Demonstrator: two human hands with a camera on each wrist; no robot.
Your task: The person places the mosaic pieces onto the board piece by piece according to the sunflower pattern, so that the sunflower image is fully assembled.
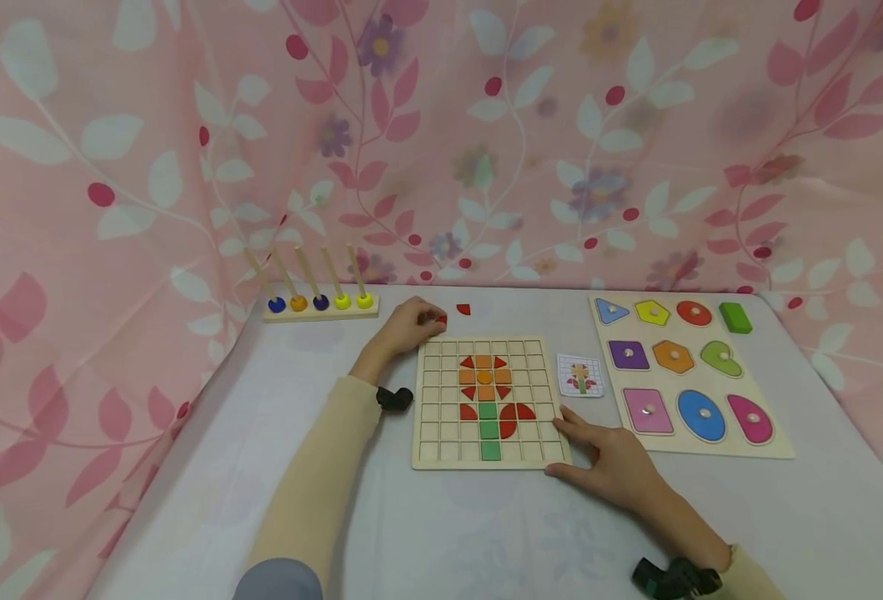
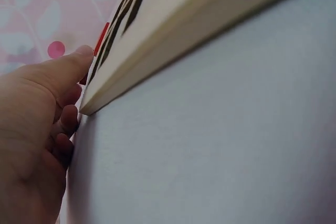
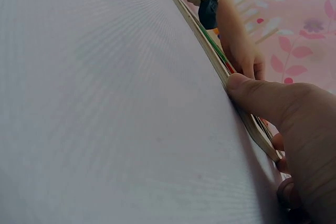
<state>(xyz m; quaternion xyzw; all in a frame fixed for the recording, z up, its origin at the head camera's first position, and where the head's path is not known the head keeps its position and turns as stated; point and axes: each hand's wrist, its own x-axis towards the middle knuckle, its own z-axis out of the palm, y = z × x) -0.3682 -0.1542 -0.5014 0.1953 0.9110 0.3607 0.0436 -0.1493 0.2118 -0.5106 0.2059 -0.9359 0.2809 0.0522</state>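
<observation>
A wooden grid board [image 1: 441,358] lies flat on the table, bearing a flower of orange squares, red triangles, green squares and red quarter-circle pieces. At its far left corner my left hand [image 1: 408,325] pinches a small red piece [image 1: 441,318]; the fingers partly hide its shape. Another red quarter-circle piece [image 1: 464,309] lies just behind the board. My right hand [image 1: 614,462] grips the board's near right corner, its thumb [image 3: 252,90] against the front edge and its fingers at the right side. A small pattern card [image 1: 580,376] showing a flower lies right of the board.
At the back left stands a peg stand [image 1: 321,314] with coloured rings on upright pegs. A shape puzzle board [image 1: 681,383] with knobbed pieces lies at right, a green block [image 1: 735,317] by its far corner. A floral curtain [image 1: 441,150] hangs behind the table.
</observation>
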